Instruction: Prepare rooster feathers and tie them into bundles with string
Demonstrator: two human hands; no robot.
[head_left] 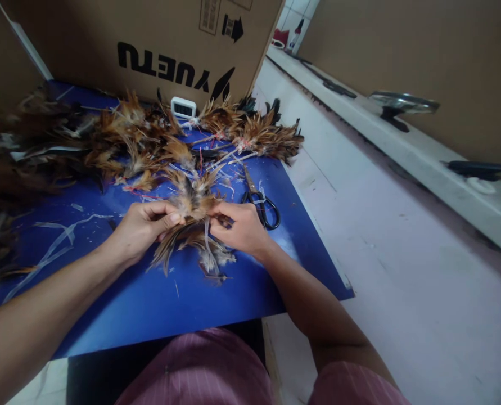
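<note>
Between my two hands is a small bunch of brown and grey feathers (195, 199), held just above the blue tabletop (149, 315). My left hand (149, 228) pinches its left side between thumb and forefinger. On the other side, my right hand (237, 225) has its fingers closed at the bunch's edge. A pale translucent strip (207, 236) hangs down beside the right fingertips. Loose feathers (170, 244) lie below the hands. Black-handled scissors (267, 211) rest on the table just beyond my right hand.
Heaps of brown feathers (136, 135) and tied feather bunches (267, 135) lie along the back, with a small white digital timer (183, 108) among them. A large cardboard box (85, 45) stands behind. Pale strips (67, 233) lie at left. A white wall (360, 225) borders the right side.
</note>
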